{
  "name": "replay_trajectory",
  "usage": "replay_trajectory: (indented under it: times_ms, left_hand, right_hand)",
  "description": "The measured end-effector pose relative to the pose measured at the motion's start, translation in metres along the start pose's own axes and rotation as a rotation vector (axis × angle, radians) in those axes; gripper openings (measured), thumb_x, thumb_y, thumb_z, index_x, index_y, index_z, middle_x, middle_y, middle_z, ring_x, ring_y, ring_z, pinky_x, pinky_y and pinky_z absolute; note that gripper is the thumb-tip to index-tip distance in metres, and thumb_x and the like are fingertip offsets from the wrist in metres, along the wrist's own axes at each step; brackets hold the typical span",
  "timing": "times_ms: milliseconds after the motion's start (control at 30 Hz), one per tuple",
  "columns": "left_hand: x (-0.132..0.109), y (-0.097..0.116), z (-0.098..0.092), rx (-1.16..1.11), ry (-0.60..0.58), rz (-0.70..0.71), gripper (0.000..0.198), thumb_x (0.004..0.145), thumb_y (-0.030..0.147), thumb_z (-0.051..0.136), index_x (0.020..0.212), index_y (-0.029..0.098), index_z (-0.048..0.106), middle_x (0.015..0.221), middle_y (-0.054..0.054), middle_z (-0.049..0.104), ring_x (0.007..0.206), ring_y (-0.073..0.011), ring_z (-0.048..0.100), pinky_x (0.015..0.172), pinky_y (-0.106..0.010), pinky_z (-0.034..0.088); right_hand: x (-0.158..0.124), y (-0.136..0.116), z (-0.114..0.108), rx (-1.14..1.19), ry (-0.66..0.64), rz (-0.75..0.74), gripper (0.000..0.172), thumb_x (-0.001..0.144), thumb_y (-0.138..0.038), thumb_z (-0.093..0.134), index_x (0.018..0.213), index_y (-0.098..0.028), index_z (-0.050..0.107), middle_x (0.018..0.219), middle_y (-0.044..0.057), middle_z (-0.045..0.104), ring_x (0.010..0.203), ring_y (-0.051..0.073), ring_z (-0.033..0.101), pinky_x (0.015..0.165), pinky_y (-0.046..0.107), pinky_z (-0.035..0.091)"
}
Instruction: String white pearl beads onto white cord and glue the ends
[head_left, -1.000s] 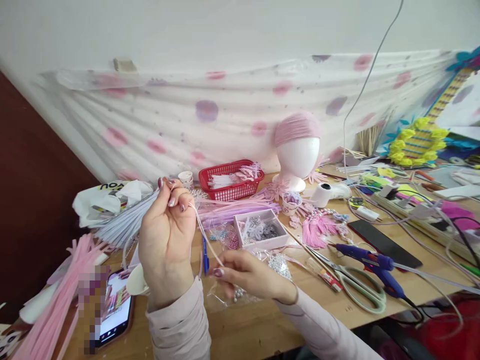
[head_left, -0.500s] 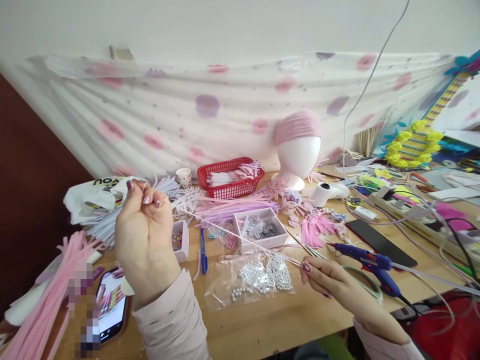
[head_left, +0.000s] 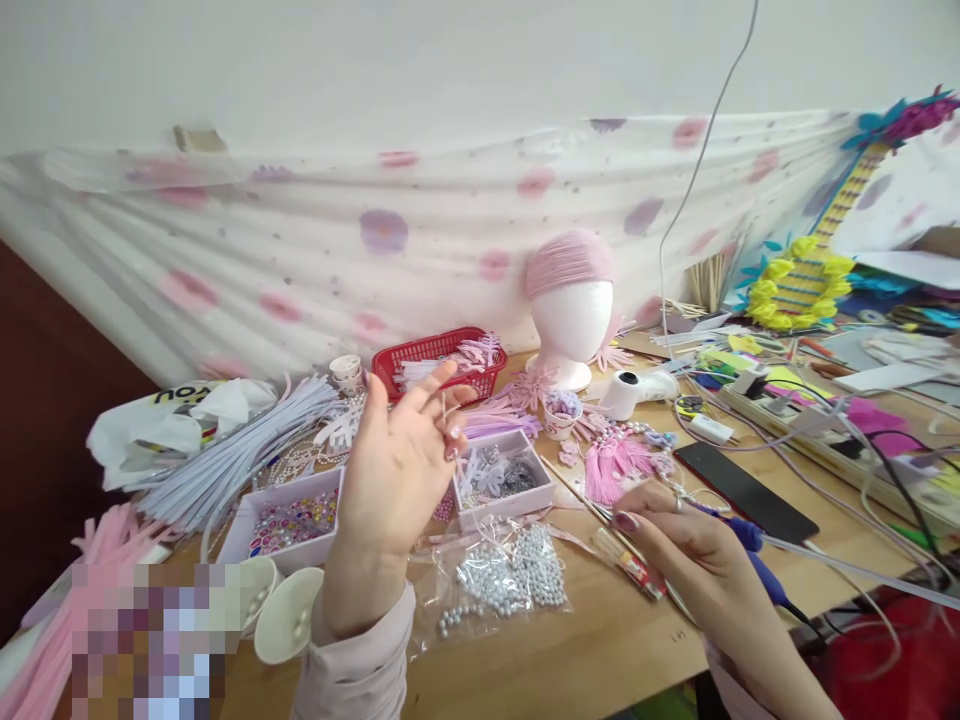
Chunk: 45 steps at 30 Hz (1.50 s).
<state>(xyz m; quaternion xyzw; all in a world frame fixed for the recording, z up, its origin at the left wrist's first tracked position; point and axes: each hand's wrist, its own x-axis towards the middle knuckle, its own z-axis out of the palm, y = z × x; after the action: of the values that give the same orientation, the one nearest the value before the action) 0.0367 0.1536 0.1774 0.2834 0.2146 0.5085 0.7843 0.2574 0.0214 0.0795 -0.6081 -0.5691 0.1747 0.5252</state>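
My left hand (head_left: 397, 470) is raised over the table, palm toward me. Its index finger is stretched out and the others are bent on a thin pale strand (head_left: 447, 412). My right hand (head_left: 675, 545) rests low at the right, fingers curled down on the handles of the scissors (head_left: 604, 515), whose blades stick out toward the left. A clear bag of white pearls (head_left: 502, 575) lies between my hands. Behind it stands a white box of silver pieces (head_left: 517, 500).
A blue glue gun (head_left: 761, 570) lies by my right hand, a black slab (head_left: 742, 490) beyond it. A box of coloured beads (head_left: 289, 520), white stems (head_left: 232, 450), a red basket (head_left: 435, 355) and a foam head (head_left: 571, 315) fill the cluttered table. Cables run along the right.
My hands had pulled the strand taut between them. Now my right hand has let it go and dropped onto the scissors, and my left hand has turned palm toward me and moved to the middle.
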Motion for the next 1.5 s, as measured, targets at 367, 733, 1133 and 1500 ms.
replay_trajectory:
  times_ms: [367,733,1133,1500]
  left_hand:
    - [-0.008,-0.085,-0.009,0.379,-0.141,0.250,0.106,0.058,0.097,0.052,0.141,0.031,0.051,0.095,-0.003,0.060,0.050,-0.0092,0.033,0.047,-0.028,0.035]
    - [-0.057,-0.106,-0.008,0.706,-0.008,0.211,0.081,0.079,0.076,0.062,0.142,0.026,0.050,0.129,-0.016,0.057,0.114,-0.0341,0.057,0.081,-0.038,0.050]
    - [-0.066,-0.121,-0.015,0.879,0.129,0.042,0.029,0.099,0.052,0.051,0.105,0.026,0.062,0.097,-0.004,0.061,0.086,-0.0205,0.053,0.087,-0.034,0.041]
    - [-0.054,-0.124,-0.027,0.779,-0.012,-0.005,0.023,0.094,0.045,0.062,0.089,0.022,0.063,0.081,-0.001,0.058,0.077,-0.0186,0.053,0.070,-0.029,0.042]
  right_hand:
    - [0.026,-0.042,0.068,0.649,-0.082,0.078,0.019,0.089,-0.043,0.071,0.087,-0.029,0.083,0.108,0.006,0.077,0.101,0.024,0.071,0.088,0.035,0.058]
    - [0.006,-0.017,0.073,0.838,0.015,0.293,0.012,0.075,-0.039,0.086,0.082,-0.030,0.084,0.115,0.008,0.076,0.112,0.030,0.068,0.091,0.042,0.059]
    - [0.001,0.004,0.073,0.935,0.074,0.311,0.018,0.070,-0.040,0.090,0.069,-0.026,0.079,0.081,0.001,0.059,0.079,0.016,0.058,0.074,0.027,0.050]
    - [-0.002,0.012,0.073,1.001,0.025,0.400,0.023,0.070,-0.042,0.090,0.074,-0.024,0.076,0.079,0.001,0.062,0.078,0.017,0.056,0.074,0.028,0.048]
